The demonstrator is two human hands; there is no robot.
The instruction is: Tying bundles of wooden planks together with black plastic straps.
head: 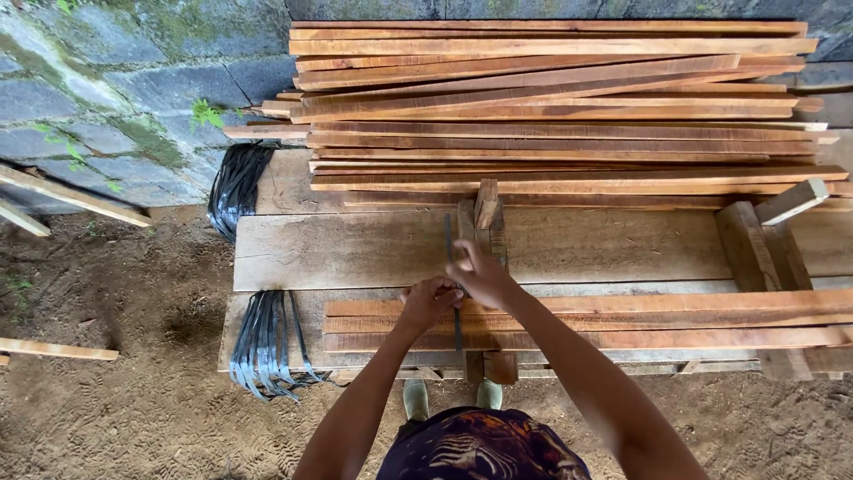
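Note:
Both my hands meet over a small bundle of reddish wooden slats lying across a low plank bench. My left hand is closed around a thin dark plastic strap that runs over the slats. My right hand pinches the same strap higher up, pulling it taut toward the far side. Behind my hands, a short wooden block stands upright on the bench.
A big stack of long slats fills the far side of the bench. Bundles of dark straps hang at the bench's left front and lie at its left back. Mossy stone wall behind, dirt floor around.

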